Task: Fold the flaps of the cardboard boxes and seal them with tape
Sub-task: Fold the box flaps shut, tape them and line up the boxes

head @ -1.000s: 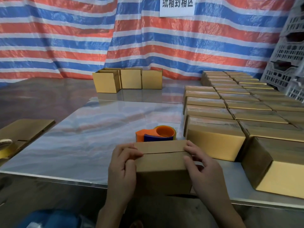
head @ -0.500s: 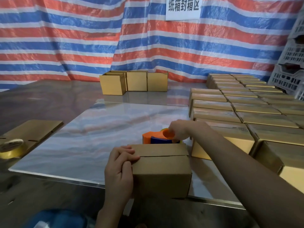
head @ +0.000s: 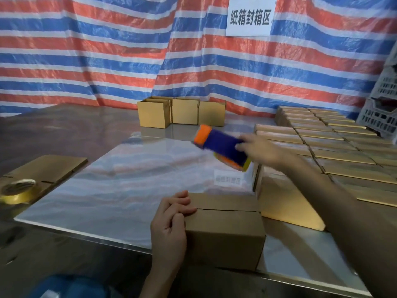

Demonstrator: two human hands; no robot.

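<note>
A brown cardboard box (head: 225, 229) stands at the near edge of the shiny table (head: 120, 190), its two top flaps folded shut with a seam between them. My left hand (head: 169, 222) grips the box's left end, fingers over the top edge. My right hand (head: 260, 149) is raised above the table behind the box and holds an orange and blue tape dispenser (head: 221, 146), which is blurred and tilted in the air.
Rows of closed gold-brown boxes (head: 335, 147) fill the table's right side. Three more boxes (head: 180, 114) stand at the back. A flat carton (head: 45, 173) and a tape roll (head: 18, 190) lie at the left. White crates (head: 384, 104) stack at far right.
My right hand left the box, reached to the tape dispenser behind it and lifted it off the table. My left hand stayed on the box's left end.
</note>
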